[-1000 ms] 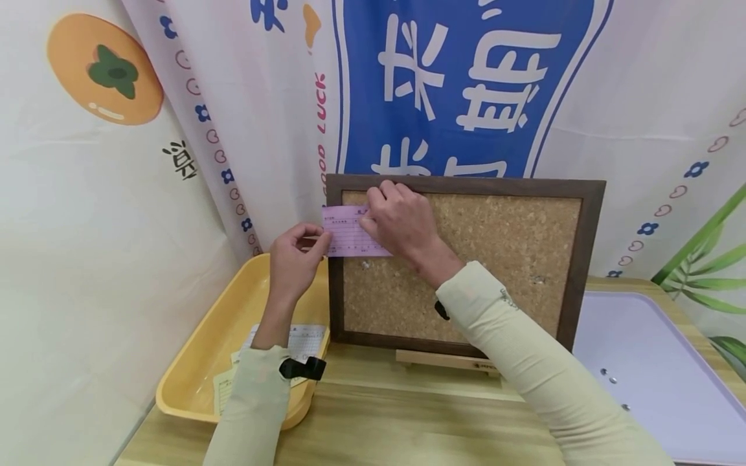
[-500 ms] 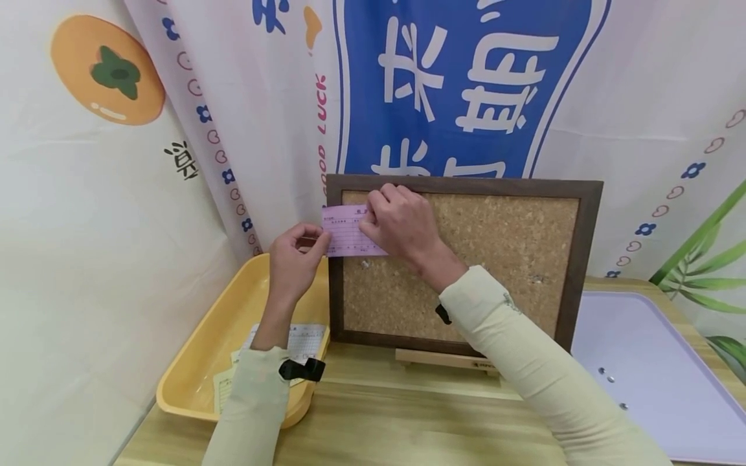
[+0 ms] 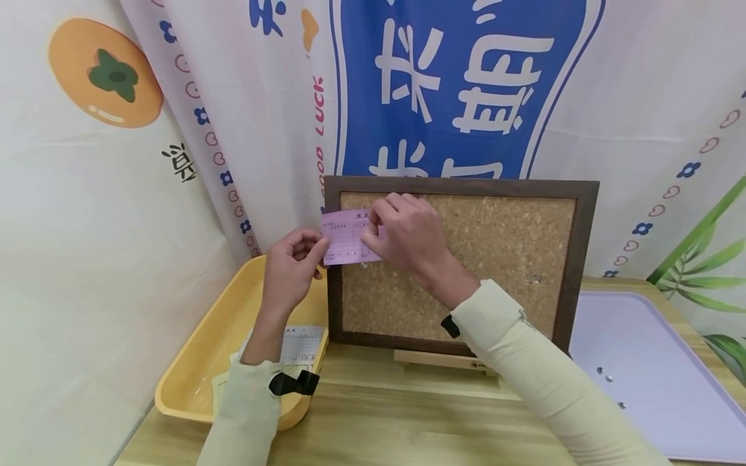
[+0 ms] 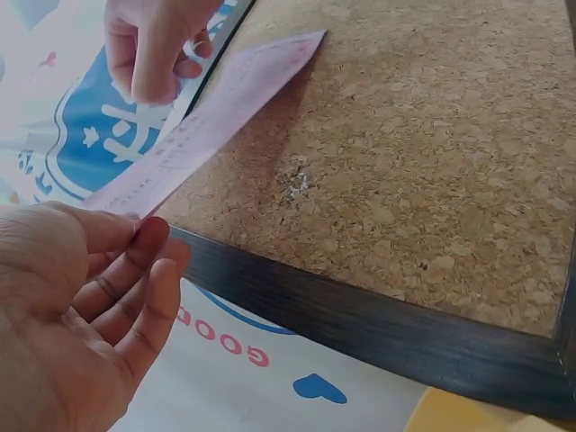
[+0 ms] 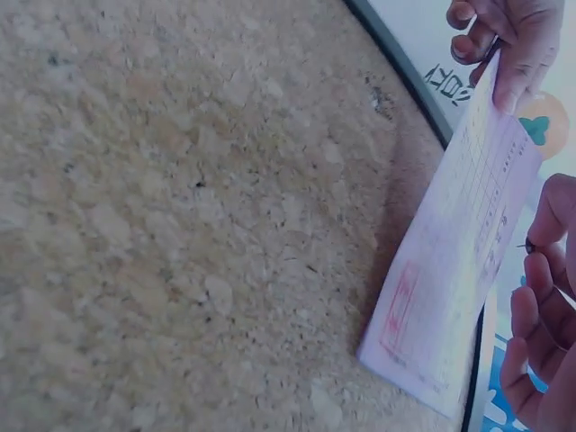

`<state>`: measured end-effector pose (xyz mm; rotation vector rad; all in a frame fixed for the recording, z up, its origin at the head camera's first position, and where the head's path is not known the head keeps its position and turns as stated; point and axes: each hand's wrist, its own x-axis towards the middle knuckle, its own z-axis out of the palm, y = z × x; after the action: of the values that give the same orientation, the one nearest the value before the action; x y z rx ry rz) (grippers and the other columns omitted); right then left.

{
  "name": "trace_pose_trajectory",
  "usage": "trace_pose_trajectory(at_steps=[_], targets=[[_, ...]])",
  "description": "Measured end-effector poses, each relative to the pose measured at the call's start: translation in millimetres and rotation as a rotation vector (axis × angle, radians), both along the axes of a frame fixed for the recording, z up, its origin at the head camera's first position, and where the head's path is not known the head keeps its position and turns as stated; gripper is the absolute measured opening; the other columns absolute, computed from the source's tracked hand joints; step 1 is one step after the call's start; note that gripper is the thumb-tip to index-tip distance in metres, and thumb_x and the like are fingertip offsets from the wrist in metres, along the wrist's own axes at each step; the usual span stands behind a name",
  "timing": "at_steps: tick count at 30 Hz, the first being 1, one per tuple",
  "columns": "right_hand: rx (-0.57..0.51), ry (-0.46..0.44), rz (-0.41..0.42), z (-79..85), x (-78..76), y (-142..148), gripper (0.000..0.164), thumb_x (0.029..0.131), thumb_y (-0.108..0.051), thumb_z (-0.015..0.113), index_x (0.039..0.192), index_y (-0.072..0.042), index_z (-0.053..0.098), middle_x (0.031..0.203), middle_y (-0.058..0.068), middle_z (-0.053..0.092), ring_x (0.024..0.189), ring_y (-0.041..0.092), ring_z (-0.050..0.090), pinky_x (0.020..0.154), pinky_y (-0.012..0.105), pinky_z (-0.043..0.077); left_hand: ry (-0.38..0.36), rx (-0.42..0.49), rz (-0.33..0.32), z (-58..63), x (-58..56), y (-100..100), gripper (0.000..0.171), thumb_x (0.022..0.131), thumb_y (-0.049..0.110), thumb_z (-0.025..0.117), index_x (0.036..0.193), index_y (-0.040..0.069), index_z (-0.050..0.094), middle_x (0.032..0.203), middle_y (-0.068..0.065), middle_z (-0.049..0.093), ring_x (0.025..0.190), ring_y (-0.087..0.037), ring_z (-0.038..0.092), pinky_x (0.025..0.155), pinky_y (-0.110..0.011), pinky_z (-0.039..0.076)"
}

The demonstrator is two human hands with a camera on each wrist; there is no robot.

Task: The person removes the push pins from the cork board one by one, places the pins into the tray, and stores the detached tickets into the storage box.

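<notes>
My left hand point(image 3: 291, 268) pinches the left edge of a pink printed form slip point(image 3: 340, 241) between thumb and fingers. The slip overlaps the upper left corner of a framed cork board point(image 3: 466, 278); in the left wrist view the paper point(image 4: 193, 135) stands slanted away from the cork. My right hand point(image 3: 410, 233) is in front of the slip's right part and hides it from the head camera. Between its thumb and forefinger it pinches a small thumbtack point(image 5: 529, 247), its point toward the slip's face in the right wrist view.
A yellow tub point(image 3: 192, 362) with white and yellow slips point(image 3: 303, 343) stands at left. On the right, a lilac tray point(image 3: 658, 362) bears several silver tacks point(image 3: 609, 378). The board leans on a wooden stand point(image 3: 443, 360), before a printed curtain.
My right hand has drawn back slightly, down and to the right. The slip and my left hand have dropped a little, and the slip is now somewhat tilted.
</notes>
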<state>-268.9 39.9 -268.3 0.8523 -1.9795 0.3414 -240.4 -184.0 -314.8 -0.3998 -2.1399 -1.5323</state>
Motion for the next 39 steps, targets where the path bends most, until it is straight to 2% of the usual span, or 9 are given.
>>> trace_pose_trajectory(at_steps=[6, 10, 16, 21, 27, 34, 39], targets=[[-0.035, -0.053, 0.072, -2.8, 15.0, 15.3, 0.006, 0.082, -0.014, 0.068, 0.08, -0.008, 0.068, 0.074, 0.002, 0.063, 0.064, 0.016, 0.055, 0.055, 0.028, 0.045, 0.008, 0.004, -0.044, -1.4, 13.7, -3.2, 0.022, 0.101, 0.022, 0.069, 0.104, 0.0, 0.068, 0.084, -0.014, 0.068, 0.064, -0.024, 0.063, 0.051, -0.027, 0.053], [-0.055, -0.044, 0.112, -6.5, 24.7, 25.8, 0.005, 0.079, -0.012, 0.068, 0.079, -0.007, 0.067, 0.073, 0.002, 0.062, 0.063, 0.016, 0.053, 0.054, 0.026, 0.043, -0.007, 0.014, -0.049, -2.1, 26.1, -4.7, 0.021, 0.101, 0.019, 0.069, 0.103, -0.002, 0.068, 0.082, -0.015, 0.068, 0.062, -0.018, 0.062, 0.051, -0.025, 0.052], [-0.086, -0.028, 0.14, -12.6, 39.7, 43.2, 0.004, 0.077, -0.009, 0.069, 0.078, -0.005, 0.069, 0.072, 0.003, 0.064, 0.061, 0.015, 0.053, 0.052, 0.025, 0.043, -0.012, 0.004, -0.046, -6.6, 39.7, -10.3, 0.019, 0.101, 0.017, 0.069, 0.103, -0.003, 0.069, 0.079, -0.016, 0.067, 0.059, -0.019, 0.06, 0.05, -0.025, 0.051], [-0.07, -0.049, 0.11, -22.6, 53.5, 66.1, 0.003, 0.077, -0.007, 0.071, 0.08, -0.006, 0.07, 0.074, 0.004, 0.066, 0.063, 0.017, 0.059, 0.053, 0.026, 0.048, -0.034, -0.001, -0.029, -14.7, 50.6, -24.4, 0.017, 0.101, 0.013, 0.069, 0.104, -0.004, 0.069, 0.08, -0.017, 0.067, 0.059, -0.018, 0.061, 0.049, -0.024, 0.05], [-0.083, -0.053, 0.041, -39.9, 66.2, 111.6, 0.004, 0.079, -0.009, 0.071, 0.082, -0.006, 0.07, 0.076, 0.005, 0.068, 0.065, 0.02, 0.064, 0.055, 0.032, 0.054, -0.043, -0.011, -0.007, -19.7, 58.0, -42.0, 0.015, 0.1, 0.011, 0.068, 0.104, -0.004, 0.069, 0.08, -0.015, 0.068, 0.06, -0.014, 0.061, 0.051, -0.023, 0.051], [-0.142, -0.077, -0.055, -60.0, 79.8, 168.1, 0.006, 0.078, -0.013, 0.064, 0.08, -0.011, 0.069, 0.074, 0.0, 0.066, 0.063, 0.016, 0.06, 0.054, 0.032, 0.05, -0.092, 0.009, 0.008, -23.0, 63.4, -59.6, 0.017, 0.101, 0.009, 0.068, 0.106, -0.007, 0.067, 0.08, -0.01, 0.068, 0.061, -0.014, 0.06, 0.051, -0.023, 0.051], [-0.153, -0.101, -0.136, -68.5, 93.1, 201.6, 0.007, 0.076, -0.012, 0.065, 0.08, -0.01, 0.069, 0.073, -0.001, 0.064, 0.061, 0.013, 0.055, 0.054, 0.023, 0.044, -0.14, 0.01, 0.033, -30.7, 63.7, -73.9, 0.02, 0.101, 0.011, 0.068, 0.106, -0.009, 0.066, 0.079, -0.007, 0.069, 0.06, -0.013, 0.059, 0.051, -0.023, 0.051]])
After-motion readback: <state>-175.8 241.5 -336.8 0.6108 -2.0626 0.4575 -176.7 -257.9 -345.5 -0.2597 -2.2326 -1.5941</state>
